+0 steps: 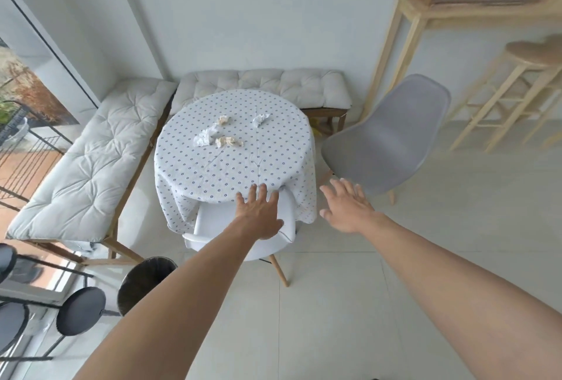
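White chair (219, 221) with wooden legs is tucked in at the near side of the round table (234, 163), its back partly under the hanging edge of the blue-dotted tablecloth.

Left hand (260, 215): fingers straight and spread, holding nothing. It lies over the chair back, fingertips at the near edge of the table. Contact with chair or cloth: cannot tell.

Right hand (346, 207): released, palm down, fingers spread, in the air. It sits between the table's hanging cloth and the grey chair (386, 142), touching neither.

On the table top, far half: two white crumpled tissues (204, 137) and two beige crumpled scraps (228, 141), close together, well apart from both hands.

Surroundings: cushioned benches (91, 160) along the left and far sides of the table. Dark bin (143, 282) on the floor near the left forearm. Black round stools (80, 311) at lower left. Pale wooden stool (517, 75) and wooden shelf frame (456, 11) at upper right.
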{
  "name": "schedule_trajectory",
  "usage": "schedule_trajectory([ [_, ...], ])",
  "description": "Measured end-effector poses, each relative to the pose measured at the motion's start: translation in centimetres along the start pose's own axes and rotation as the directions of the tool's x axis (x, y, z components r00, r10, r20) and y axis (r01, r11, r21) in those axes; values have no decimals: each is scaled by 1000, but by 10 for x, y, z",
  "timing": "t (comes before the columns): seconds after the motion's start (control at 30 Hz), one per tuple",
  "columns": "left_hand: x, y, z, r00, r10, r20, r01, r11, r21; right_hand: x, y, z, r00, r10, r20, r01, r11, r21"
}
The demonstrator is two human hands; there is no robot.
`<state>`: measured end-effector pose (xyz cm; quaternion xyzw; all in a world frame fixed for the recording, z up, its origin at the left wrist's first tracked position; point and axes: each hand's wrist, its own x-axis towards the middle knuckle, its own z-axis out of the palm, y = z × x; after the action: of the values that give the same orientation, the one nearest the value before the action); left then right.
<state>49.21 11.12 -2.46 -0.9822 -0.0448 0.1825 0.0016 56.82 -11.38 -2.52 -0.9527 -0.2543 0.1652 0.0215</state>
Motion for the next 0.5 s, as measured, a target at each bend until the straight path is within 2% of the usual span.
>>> schedule_trajectory([
  [0.27,60,145,-95,997,-24,-69,22,999,-42,-9,158,-108,997,6,-79,-9,999,-42],
  [0.5,149,242,-141,996,13,-93,-20,998,-67,3,277,-148,998,16,-65,-22,995,-101],
])
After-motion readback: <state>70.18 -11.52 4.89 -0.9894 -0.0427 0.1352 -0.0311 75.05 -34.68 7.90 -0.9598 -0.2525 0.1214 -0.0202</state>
